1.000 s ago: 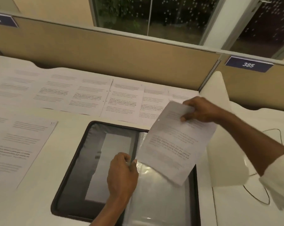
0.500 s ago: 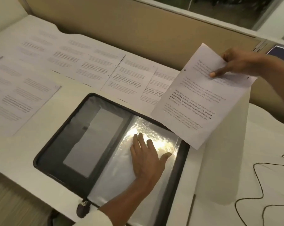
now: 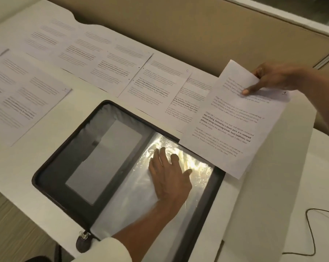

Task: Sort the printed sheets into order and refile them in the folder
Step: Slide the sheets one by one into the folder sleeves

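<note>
One sheet (image 3: 233, 120) hides folder (image 3: 52, 178) corner.

sheets (image 3: 110, 59) cover desk (image 3: 16, 174) behind folder (image 3: 69, 167); bare strip left.

White desk (image 3: 84, 104) against tan partition (image 3: 178, 25); window (image 3: 301, 8) top right; wood-grain floor (image 3: 12, 224) lower left; black cable (image 3: 310, 231) at right.

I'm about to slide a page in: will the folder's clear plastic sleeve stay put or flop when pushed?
Probably floppy: the clear sleeve wrinkles around the left hand pressing it. Likely slippery, given its glossy glare. Thin, so it may shift unless held.
</note>
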The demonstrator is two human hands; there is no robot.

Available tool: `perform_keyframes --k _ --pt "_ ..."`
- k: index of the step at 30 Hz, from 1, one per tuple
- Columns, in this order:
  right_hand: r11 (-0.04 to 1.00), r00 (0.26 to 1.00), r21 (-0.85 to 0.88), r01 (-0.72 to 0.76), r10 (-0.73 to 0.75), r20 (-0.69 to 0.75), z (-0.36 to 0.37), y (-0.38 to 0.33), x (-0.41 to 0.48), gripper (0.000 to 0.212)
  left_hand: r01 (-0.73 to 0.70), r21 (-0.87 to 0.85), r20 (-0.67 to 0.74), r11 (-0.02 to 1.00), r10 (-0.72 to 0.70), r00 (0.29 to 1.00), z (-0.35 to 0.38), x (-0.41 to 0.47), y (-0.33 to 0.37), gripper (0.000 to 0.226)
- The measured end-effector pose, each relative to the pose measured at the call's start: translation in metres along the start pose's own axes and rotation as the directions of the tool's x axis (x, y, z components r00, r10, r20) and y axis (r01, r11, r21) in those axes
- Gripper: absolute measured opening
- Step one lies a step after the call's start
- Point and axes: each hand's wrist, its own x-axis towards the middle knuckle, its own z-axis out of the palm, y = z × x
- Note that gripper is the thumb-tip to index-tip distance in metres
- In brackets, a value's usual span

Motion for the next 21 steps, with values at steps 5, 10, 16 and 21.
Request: perform_keyframes --k 5,10,16,21 --pt "0.998 0.999 0.053 -0.038 0.037 0.013 0.003 0.004 0.015 0.026 0.049 -0.089 -0.051 0.995 -0.054 0.997 -0.006 0.006 0.0 0.017" --pt "0.996 0.995 -0.007 -0.093 0.094 0.032 0.0 0.005 0.022 0.027 0.126 -0.276 0.038 0.953 -0.12 0.992 -0.031 0.004 0.002 0.016" --pt "0.989 0.991 -0.098 -0.114 0.12 0.06 -0.016 -0.009 0.03 0.03 0.142 -0.275 0.097 0.951 -0.119 0.988 -0.046 0.001 0.002 0.018" --pt "0.983 0.986 -0.157 -0.095 0.115 0.12 -0.014 -0.029 0.052 0.041 0.066 -0.268 0.005 0.961 -0.068 0.998 -0.039 -0.002 -0.001 0.023"
